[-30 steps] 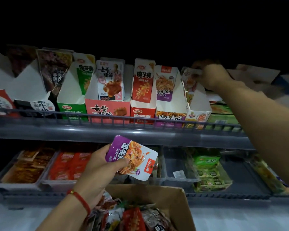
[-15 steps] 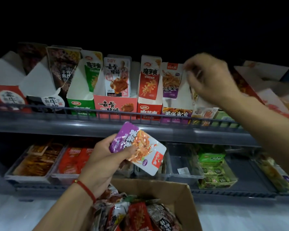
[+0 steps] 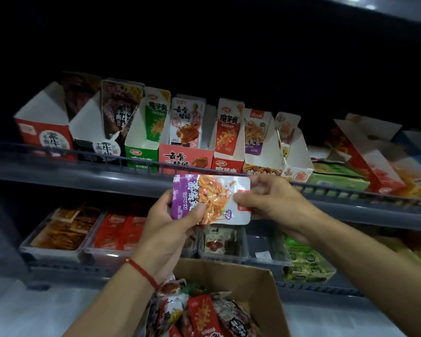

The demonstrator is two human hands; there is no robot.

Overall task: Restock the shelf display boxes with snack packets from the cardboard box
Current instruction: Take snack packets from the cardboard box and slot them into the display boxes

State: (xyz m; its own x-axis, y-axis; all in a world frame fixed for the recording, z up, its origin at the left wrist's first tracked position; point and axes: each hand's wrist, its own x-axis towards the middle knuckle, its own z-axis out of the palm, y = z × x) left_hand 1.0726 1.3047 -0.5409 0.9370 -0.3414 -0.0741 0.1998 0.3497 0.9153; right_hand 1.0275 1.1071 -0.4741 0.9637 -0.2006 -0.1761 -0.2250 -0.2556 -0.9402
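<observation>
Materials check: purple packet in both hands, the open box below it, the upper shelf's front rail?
Purple packet: glossy plastic film, likely; it shines and crinkles. Cardboard box: matte brown cardboard, raw cut edges. Front rail: thin dark wire, probably coated metal; too blurred to confirm.

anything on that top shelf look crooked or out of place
Yes. The small white display box right of the purple one leans, its side flaps splayed open. Further right, a red and white carton lies tilted across the green boxes instead of standing upright.

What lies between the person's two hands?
In the head view, a purple and white snack packet spans between them; the left hand and right hand each pinch one end.
</observation>
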